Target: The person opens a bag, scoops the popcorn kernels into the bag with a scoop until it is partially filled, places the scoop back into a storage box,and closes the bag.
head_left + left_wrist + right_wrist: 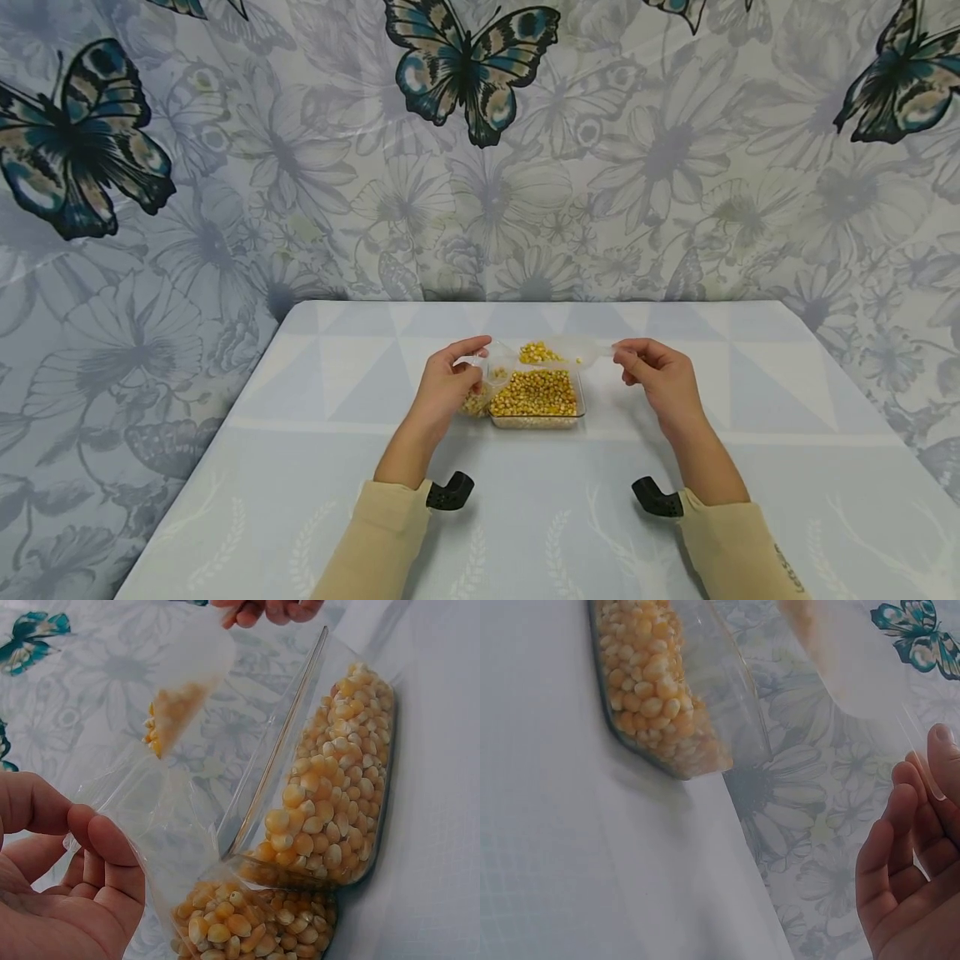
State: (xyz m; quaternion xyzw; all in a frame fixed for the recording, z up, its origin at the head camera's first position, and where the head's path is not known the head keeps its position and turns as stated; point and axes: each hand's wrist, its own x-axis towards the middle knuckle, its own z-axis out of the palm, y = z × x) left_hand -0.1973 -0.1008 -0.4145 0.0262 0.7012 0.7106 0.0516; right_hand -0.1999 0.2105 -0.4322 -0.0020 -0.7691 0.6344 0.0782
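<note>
My left hand (441, 385) pinches the edge of a clear plastic bag (176, 817), which holds corn kernels (232, 919) in its lower part. Between the thumb and fingers of my right hand (663, 375) is the thin handle of a translucent plastic scoop (592, 352). Yellow kernels (537, 353) lie in the scoop, which is raised behind and above the glass container, its front toward the bag's mouth. The rectangular glass container (581, 400) stands upright between my hands, with many corn kernels in it. The bag rests against the container's left side.
A pale patterned cloth covers the table (555, 500), whose far edge runs behind the container. A butterfly-and-flower curtain (480, 217) hangs behind it. Black wrist-worn pieces (450, 492) stick out from both sleeves.
</note>
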